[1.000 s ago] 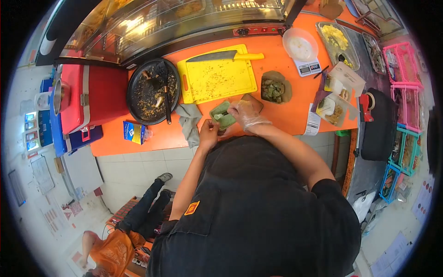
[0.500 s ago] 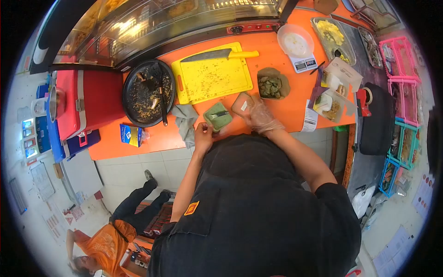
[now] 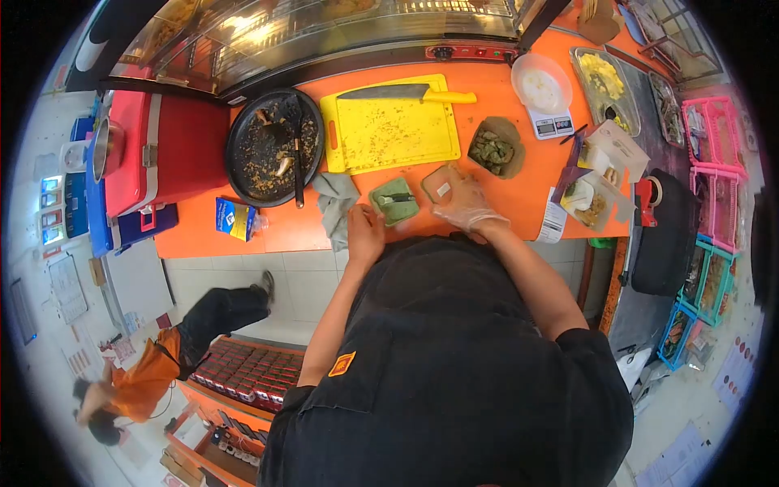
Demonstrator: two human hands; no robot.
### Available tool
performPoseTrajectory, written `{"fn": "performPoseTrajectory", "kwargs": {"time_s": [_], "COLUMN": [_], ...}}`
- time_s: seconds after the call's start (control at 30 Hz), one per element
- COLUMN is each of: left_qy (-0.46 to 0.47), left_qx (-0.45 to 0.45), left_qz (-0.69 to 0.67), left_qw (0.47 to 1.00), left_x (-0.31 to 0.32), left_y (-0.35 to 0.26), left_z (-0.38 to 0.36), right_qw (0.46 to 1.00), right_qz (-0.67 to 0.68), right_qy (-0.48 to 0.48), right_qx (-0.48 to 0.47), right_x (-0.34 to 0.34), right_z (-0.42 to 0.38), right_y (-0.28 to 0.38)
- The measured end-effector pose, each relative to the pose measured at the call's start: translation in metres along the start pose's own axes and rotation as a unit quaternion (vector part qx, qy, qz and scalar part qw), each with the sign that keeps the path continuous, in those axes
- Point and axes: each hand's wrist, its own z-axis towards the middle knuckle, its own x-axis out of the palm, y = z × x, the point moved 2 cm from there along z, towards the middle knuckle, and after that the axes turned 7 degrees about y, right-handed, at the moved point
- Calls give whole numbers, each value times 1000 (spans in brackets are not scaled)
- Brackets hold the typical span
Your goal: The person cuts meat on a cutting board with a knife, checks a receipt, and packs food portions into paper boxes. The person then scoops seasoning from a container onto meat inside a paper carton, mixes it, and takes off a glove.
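My left hand (image 3: 366, 232) is bare, its fingers bent beside the lower left edge of a small green container (image 3: 395, 213) that holds a dark utensil. My right hand (image 3: 471, 208), in a clear plastic glove, rests at a small brownish container or lid (image 3: 439, 187) with a white label; its fingers lie along the right edge. An open paper box (image 3: 497, 148) of dark green pieces is just beyond that hand. Left of my left hand lies a grey-green cloth (image 3: 335, 203). Behind them is a yellow cutting board (image 3: 389, 130) with crumbs and a knife (image 3: 406, 92).
At the left are a black pan (image 3: 264, 183) with food bits, a red cooler (image 3: 191, 150) and a blue-yellow packet (image 3: 234, 218). A scale (image 3: 553, 124), an open food box (image 3: 591, 203) and a metal tray (image 3: 586, 61) stand right. A person in orange (image 3: 146, 375) is lower left.
The view has shifted, so the counter items appear further right. The person in orange has moved further left. Both hands remain by the same two small containers.
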Motion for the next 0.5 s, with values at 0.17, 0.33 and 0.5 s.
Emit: {"fn": "performPoseTrajectory", "kwargs": {"time_s": [0.17, 0.33, 0.5], "left_qy": [24, 114, 9], "left_qx": [133, 177, 127], "left_qz": [193, 303, 223], "left_qw": [972, 930, 967], "left_x": [-16, -9, -24], "left_y": [-80, -81, -79], "left_z": [12, 23, 18], "right_qw": [944, 949, 600], "right_qz": [326, 181, 778], "right_qy": [54, 161, 171], "right_qx": [5, -201, -78], "right_x": [5, 27, 37], "right_z": [-15, 11, 7], "right_y": [-21, -58, -44]}}
